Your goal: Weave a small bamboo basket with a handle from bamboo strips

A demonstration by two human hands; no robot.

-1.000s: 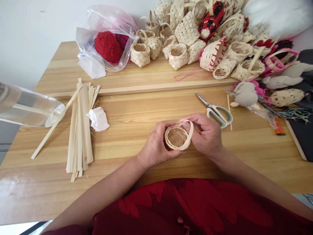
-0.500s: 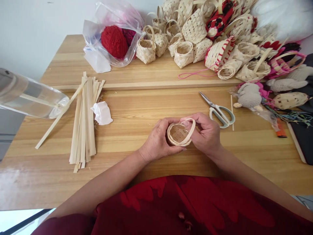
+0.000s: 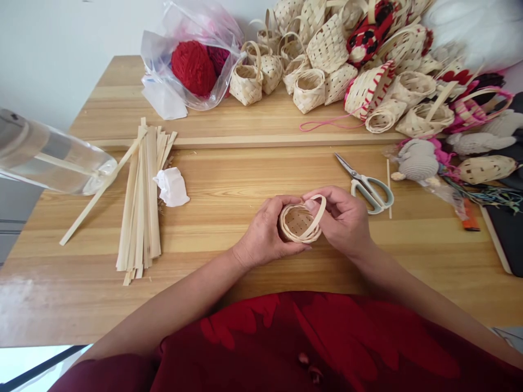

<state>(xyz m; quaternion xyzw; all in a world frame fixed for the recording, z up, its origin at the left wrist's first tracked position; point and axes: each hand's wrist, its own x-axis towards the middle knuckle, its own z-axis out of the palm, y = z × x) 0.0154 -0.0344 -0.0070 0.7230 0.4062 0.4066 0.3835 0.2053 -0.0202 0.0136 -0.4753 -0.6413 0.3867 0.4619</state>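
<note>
A small woven basket (image 3: pixel 300 222) of pale wood strips is held over the table with its opening towards me. My left hand (image 3: pixel 269 228) wraps round its left side, thumb along the near wall. At the basket's right rim, my right hand (image 3: pixel 343 220) pinches the looped handle strip (image 3: pixel 320 213), with the thumb inside the loop. The curled fingers of that hand hide where the far end of the strip meets the rim. To the right of my right hand lie scissors (image 3: pixel 370 188) with pale handles, blades partly apart.
Wood strips (image 3: pixel 141 204) lie in a bundle at left, beside crumpled white paper (image 3: pixel 172 187) and a clear bottle (image 3: pixel 49 158). A plastic bag holds red yarn (image 3: pixel 193 68). Finished baskets (image 3: pixel 309 90) pile up at the back; grey crocheted pieces (image 3: pixel 417 159) lie at right.
Both hands keep nearly the same hold on the basket and handle strip. The whole view has shifted very slightly.
</note>
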